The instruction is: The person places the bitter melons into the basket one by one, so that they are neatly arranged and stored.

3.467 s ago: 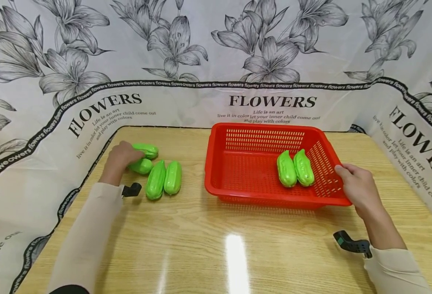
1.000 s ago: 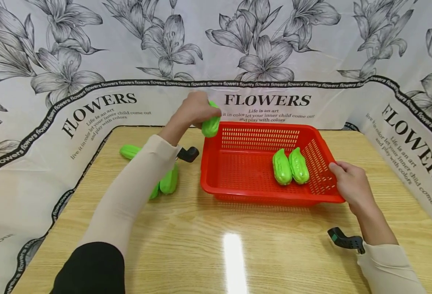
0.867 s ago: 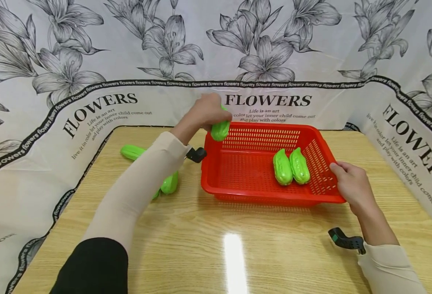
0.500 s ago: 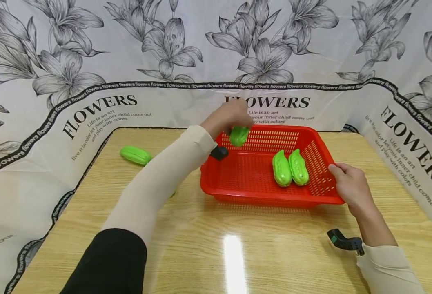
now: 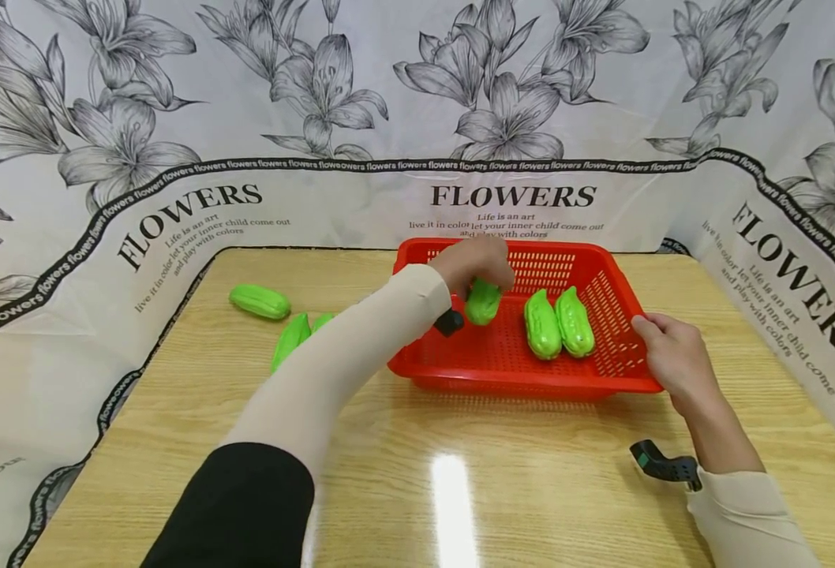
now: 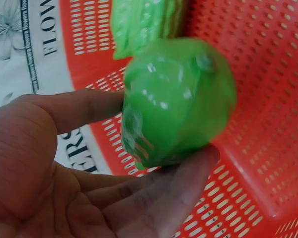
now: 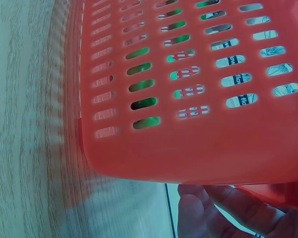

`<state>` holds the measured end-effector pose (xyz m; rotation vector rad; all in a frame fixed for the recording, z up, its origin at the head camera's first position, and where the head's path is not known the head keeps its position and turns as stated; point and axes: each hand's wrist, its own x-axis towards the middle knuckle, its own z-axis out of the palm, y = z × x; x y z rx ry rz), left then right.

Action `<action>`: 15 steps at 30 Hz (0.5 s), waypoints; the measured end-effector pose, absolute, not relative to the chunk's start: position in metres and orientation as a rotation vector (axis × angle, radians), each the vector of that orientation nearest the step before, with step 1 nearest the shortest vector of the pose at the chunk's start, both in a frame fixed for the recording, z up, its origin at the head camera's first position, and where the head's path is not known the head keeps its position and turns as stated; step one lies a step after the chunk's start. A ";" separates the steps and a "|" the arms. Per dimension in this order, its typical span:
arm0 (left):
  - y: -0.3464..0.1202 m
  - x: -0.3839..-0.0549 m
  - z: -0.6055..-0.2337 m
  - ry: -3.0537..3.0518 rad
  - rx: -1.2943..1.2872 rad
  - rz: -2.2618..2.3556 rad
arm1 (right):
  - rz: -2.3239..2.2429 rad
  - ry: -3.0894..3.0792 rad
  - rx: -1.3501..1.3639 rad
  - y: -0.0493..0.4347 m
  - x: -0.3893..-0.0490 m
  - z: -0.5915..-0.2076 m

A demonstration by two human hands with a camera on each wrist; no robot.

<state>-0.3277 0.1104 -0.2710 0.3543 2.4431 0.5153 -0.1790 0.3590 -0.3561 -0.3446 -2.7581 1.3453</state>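
My left hand [image 5: 476, 267] holds a glossy green bitter gourd [image 5: 484, 303] above the floor of a red plastic basket [image 5: 453, 359]. In the left wrist view, thumb and fingers pinch that gourd [image 6: 179, 99] from two sides, its blunt end facing the camera. Two more gourds [image 5: 544, 325] lie side by side in the basket's right half. My right hand [image 5: 680, 355] grips the basket's right rim, thumb on top. In the right wrist view, fingers [image 7: 193, 213] show at the rim, and green shows through the slots of the basket wall [image 7: 198, 148].
On the table's left, one gourd [image 5: 260, 301] lies alone. Others [image 5: 292, 339] sit nearer, partly hidden behind my left sleeve [image 5: 332, 363]. A floral cloth [image 5: 361, 201] hangs behind the wooden table [image 5: 531, 473]. Wrist camera mounts [image 5: 662, 465] stick out from both arms.
My left hand has picked up a gourd from the table's left, carried it right over the basket's edge and lowered it inside. The right hand keeps its grip on the rim.
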 end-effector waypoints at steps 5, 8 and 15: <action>0.122 -0.324 -0.282 2.366 0.285 0.480 | 1.344 -2.750 -0.349 0.360 -0.178 -0.355; 0.122 -0.320 -0.291 2.313 0.266 0.513 | 1.352 -2.746 -0.345 0.360 -0.178 -0.355; 0.123 -0.318 -0.305 2.288 0.258 0.567 | 1.370 -2.740 -0.340 0.358 -0.177 -0.355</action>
